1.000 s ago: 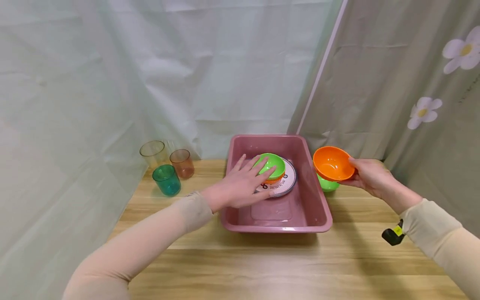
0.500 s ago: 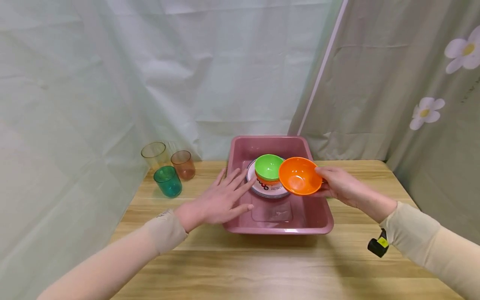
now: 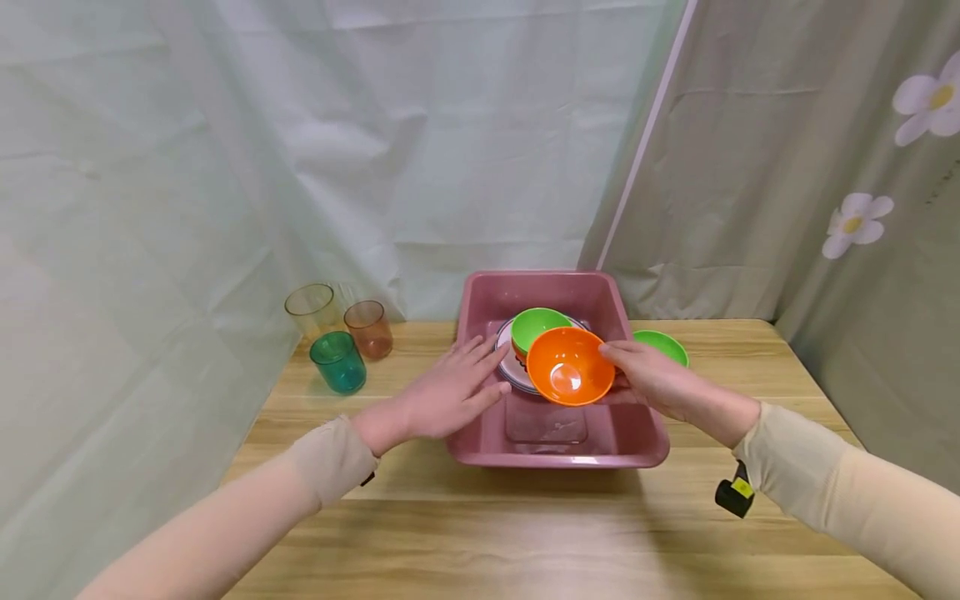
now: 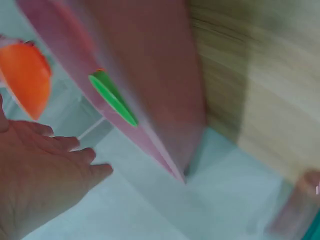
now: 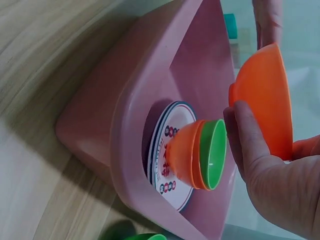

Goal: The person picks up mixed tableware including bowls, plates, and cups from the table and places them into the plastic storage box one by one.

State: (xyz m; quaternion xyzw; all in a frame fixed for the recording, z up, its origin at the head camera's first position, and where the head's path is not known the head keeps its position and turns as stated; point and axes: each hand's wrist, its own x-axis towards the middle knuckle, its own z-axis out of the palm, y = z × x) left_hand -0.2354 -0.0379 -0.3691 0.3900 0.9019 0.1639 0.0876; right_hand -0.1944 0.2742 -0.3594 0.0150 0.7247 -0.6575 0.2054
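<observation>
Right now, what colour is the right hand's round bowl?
Orange round bowl, best seen in head view.

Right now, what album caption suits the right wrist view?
Right hand holds orange bowl over pink tub of plates and stacked bowls.

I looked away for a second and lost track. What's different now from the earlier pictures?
The right hand has carried the orange bowl leftward from the pink tub's right side to above the tub, holding it throughout. The left hand has drawn back leftward from over the stacked bowls to the tub's left side. The stacked bowls, plates, cups and green bowl on the table stayed put.
</observation>
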